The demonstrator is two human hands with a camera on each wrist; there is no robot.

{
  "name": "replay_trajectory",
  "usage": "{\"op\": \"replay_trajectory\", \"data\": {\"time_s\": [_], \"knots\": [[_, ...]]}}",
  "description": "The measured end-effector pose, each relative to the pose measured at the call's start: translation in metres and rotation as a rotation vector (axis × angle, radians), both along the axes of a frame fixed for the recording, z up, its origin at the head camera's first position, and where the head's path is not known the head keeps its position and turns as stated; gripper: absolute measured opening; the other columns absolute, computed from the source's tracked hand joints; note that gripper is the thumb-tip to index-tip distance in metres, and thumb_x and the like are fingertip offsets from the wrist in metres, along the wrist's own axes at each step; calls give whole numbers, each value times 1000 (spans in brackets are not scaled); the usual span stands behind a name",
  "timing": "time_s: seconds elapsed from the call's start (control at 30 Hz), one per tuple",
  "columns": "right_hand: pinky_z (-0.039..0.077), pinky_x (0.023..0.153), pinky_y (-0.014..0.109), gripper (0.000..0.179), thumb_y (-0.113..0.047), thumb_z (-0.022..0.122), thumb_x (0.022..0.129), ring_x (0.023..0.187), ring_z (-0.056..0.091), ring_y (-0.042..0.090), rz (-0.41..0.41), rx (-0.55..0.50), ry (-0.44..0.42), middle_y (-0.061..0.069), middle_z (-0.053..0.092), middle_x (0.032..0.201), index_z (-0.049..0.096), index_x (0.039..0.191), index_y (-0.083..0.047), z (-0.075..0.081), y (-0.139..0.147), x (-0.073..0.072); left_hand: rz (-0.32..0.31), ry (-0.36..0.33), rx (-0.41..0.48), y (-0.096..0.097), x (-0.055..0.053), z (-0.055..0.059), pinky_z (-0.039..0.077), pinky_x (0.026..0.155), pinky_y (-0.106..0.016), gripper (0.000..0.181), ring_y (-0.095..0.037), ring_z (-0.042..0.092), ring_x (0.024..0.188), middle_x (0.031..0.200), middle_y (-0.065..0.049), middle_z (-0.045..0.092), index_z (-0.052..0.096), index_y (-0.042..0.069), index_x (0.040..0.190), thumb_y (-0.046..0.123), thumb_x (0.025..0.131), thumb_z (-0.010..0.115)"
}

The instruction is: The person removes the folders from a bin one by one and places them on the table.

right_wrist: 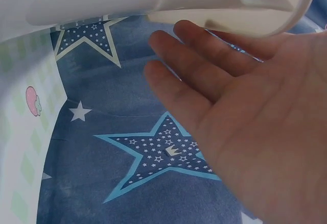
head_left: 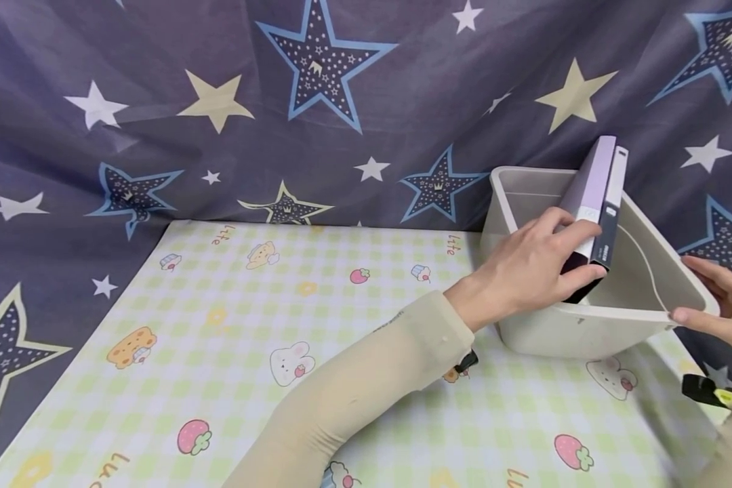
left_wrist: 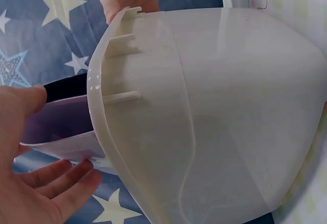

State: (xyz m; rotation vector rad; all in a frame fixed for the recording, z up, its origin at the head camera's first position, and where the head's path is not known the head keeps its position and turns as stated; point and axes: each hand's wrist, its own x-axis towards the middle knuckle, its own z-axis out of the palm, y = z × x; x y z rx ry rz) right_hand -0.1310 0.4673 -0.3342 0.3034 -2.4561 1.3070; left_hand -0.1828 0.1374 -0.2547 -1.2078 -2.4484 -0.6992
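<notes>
A purple binder [head_left: 593, 173] and a black-and-white binder [head_left: 613, 203] stand side by side, leaning, in a pale grey plastic bin [head_left: 549, 332]. Their upper ends stick out above its rim. My left hand [head_left: 533, 261] reaches over the near rim and grips the binders, thumb near the black one, fingers on the purple side. In the left wrist view, the left hand [left_wrist: 36, 152] holds the lilac edge [left_wrist: 71, 145] from below. At the bin's right corner my right hand [head_left: 728, 305] holds the rim between thumb and fingers. The right wrist view shows the right hand [right_wrist: 240, 101] with its fingers beside the bin's rim [right_wrist: 301, 9].
The bin stands at the right end of a table with a green-and-white checked cover [head_left: 317, 298]. A dark star-patterned cloth [head_left: 219, 176] hangs behind the table and along its sides. Dark straps [head_left: 701, 391] show near the wrists.
</notes>
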Motion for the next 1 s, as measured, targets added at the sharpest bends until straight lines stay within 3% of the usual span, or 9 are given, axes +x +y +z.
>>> {"op": "replay_trajectory", "data": {"time_s": [0.1,0.33,0.53,0.73,1.0], "knots": [[34,78,1,86,17,63,79,103,42,-10,-55,65,-34,-22,40,123,25,151,-9,7,-11,5,21,-27,23,-1,2,-1,45,77,-20,44,-10,56,93,120,0,50,51,25,131,46,92,57],[34,78,0,85,16,64,80,102,41,-11,-69,74,-39,-23,39,122,24,151,-8,6,-11,6,65,-84,8,-1,4,1,45,63,-23,43,-11,55,75,108,2,52,48,25,130,42,91,56],[35,77,-1,86,14,65,80,100,42,-12,-67,80,-65,-24,39,120,21,151,-6,8,-11,6,42,-111,15,-2,3,2,45,67,-22,44,-11,55,79,112,2,53,47,25,131,43,92,57],[36,76,-1,86,16,64,80,98,43,-13,-64,62,-74,-24,40,118,21,151,-4,9,-11,7,26,-96,15,-6,0,1,45,78,-22,50,-8,55,95,115,1,55,48,24,132,50,91,58],[37,74,-1,86,16,64,79,97,44,-13,-57,41,-76,-25,42,115,21,151,-4,9,-10,6,20,-103,54,-10,-3,-2,47,79,-25,49,-10,56,100,112,-1,58,49,22,133,47,92,58]]}}
